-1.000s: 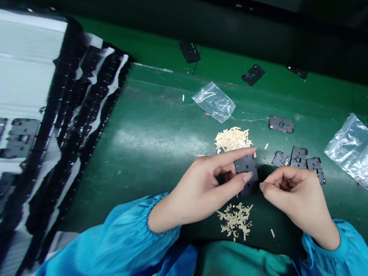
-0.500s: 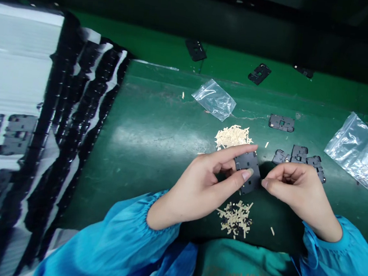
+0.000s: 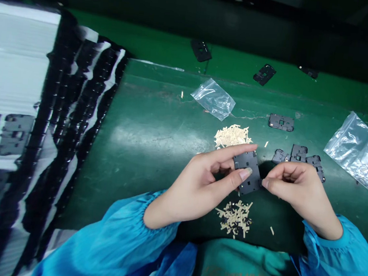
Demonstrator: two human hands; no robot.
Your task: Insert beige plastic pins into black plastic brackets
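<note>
My left hand (image 3: 198, 187) grips a black plastic frame (image 3: 247, 172) between thumb and index finger, low over the green mat. The fingertips of my right hand (image 3: 296, 188) pinch that frame's right edge. Just above the hands lies a heap of cream paper strips (image 3: 232, 136). Below them is a second heap of cream strips (image 3: 234, 219), mixed with dark bits. Several loose black frames (image 3: 299, 153) lie to the right, close to my right hand.
A green work mat (image 3: 156, 152) fills the middle. Clear plastic bags (image 3: 213, 98) (image 3: 360, 150) lie on it, the right one holding parts. A stack of trays with black frames (image 3: 58, 121) stands at the left. More black frames (image 3: 264, 74) sit on a raised green ledge behind.
The frame has turned slightly in my fingers, and my right fingertips have closed in on its edge. The whole view has drifted a little, so the surroundings sit slightly differently.
</note>
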